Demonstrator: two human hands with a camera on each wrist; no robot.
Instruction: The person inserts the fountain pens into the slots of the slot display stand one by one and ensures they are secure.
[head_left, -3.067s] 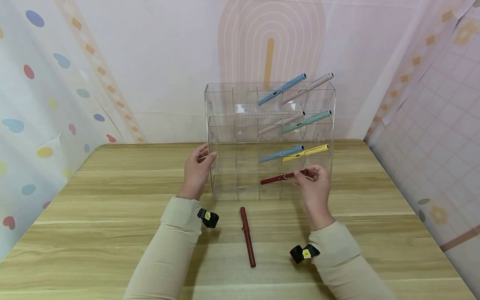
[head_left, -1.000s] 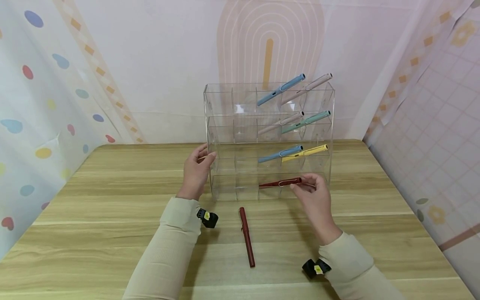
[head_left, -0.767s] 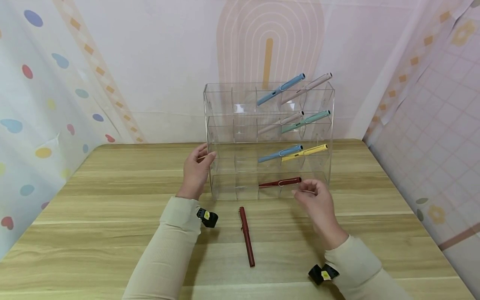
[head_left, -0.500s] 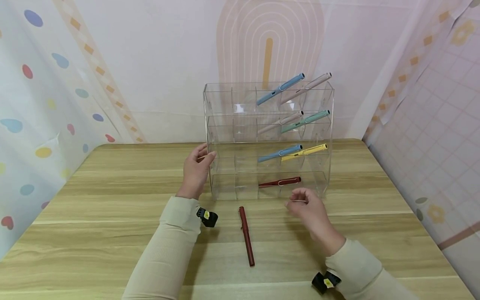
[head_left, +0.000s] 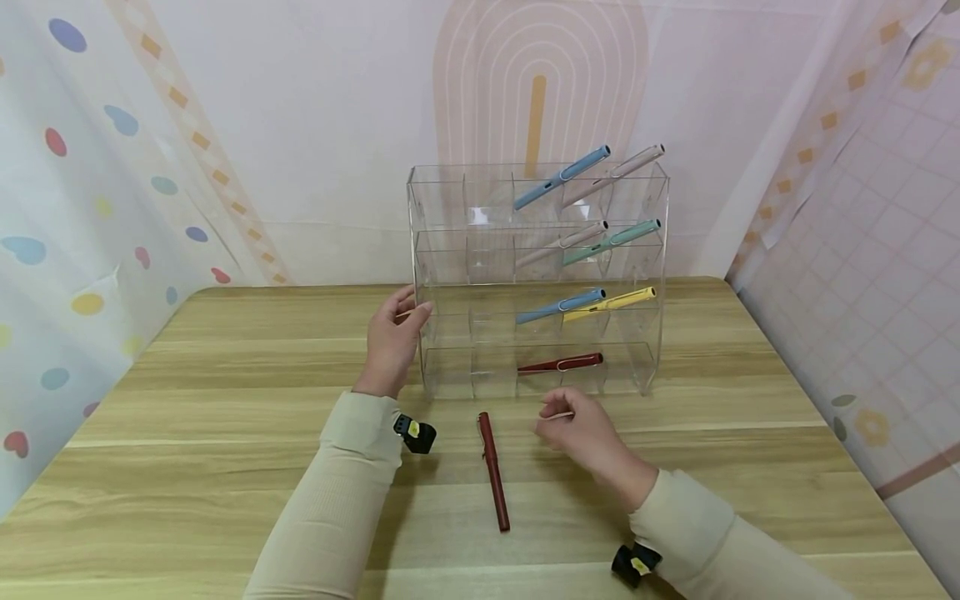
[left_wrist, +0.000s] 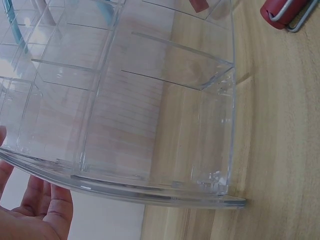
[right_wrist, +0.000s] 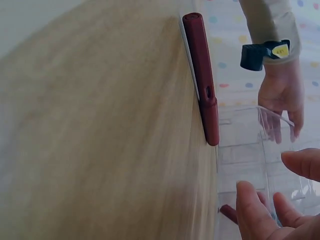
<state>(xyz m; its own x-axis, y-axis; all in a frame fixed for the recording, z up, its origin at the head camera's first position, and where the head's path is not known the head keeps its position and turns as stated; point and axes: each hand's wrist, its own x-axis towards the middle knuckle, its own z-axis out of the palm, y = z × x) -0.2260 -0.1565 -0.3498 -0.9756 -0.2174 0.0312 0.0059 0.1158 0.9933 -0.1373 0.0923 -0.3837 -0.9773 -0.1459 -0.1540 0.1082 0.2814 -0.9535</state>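
My left hand grips the left side of a clear acrylic pen rack, thumb in front and fingers behind. The left wrist view shows fingers along the rack's edge. My right hand hovers over the table just in front of the rack, fingers loosely bent and holding nothing. Left of it, a dark red fountain pen lies on the wood, clip end toward the rack. In the right wrist view this pen is beyond the thumb and fingers. Another dark red pen leans in the rack's bottom row.
Higher rows of the rack hold slanted pens: blue and pale pink on top, pale pink and green below, then blue and yellow. A patterned cloth hangs behind the wooden table.
My right hand set the dark red pen into the bottom row, let it go, then moved down and left toward the pen on the table. The left hand stays on the rack.
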